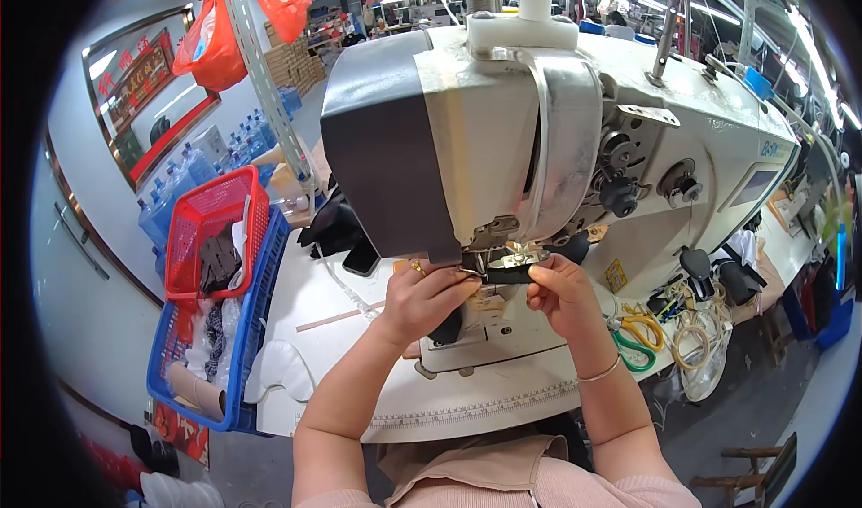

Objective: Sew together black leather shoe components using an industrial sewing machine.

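White worktop (350,398) is carrying a sewing machine (489,140); back from the front edge, left hand (426,300) and right hand (566,293) are pinching a black strip (508,275) by its ends. Uneven pulling could be skewing it; slipping inward could be risking injury.

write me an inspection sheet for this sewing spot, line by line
Surface: white tabletop, measuring scale along its front edge
Work things: black piece at the sewing machine; whether it sits under the foot is unclear
Clutter: dark phone, green-handled scissors at right; blue crate and red basket at left
Hands: left hand closed at the black piece's left end; right hand pinches its right end
Cables: thin cable curving at far right
Surroundings: blue water bottles, red bag by a metal post
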A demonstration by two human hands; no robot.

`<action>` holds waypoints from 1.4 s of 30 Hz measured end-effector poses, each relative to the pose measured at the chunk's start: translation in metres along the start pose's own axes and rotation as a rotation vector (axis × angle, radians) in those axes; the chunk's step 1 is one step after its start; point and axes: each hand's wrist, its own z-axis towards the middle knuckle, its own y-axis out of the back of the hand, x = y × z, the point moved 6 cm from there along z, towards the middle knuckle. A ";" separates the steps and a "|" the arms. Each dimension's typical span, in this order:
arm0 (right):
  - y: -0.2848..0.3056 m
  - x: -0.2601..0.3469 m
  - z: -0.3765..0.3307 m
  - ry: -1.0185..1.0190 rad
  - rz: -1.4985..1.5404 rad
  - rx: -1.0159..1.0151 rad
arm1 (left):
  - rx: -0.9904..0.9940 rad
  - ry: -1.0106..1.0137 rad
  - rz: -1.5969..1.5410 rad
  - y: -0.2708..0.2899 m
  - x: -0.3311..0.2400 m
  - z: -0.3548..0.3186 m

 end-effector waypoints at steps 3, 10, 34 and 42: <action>0.001 0.001 0.009 0.046 -0.010 0.012 | -0.008 0.036 -0.001 -0.005 0.008 -0.005; 0.012 0.003 0.007 0.268 -0.109 -0.111 | -0.131 0.241 -0.019 -0.006 0.003 -0.014; -0.050 -0.033 -0.042 0.383 -0.540 0.054 | -1.158 1.009 -1.877 0.026 0.045 -0.111; -0.114 -0.079 -0.024 0.230 -0.468 0.239 | -1.165 1.100 -1.889 0.063 -0.037 -0.163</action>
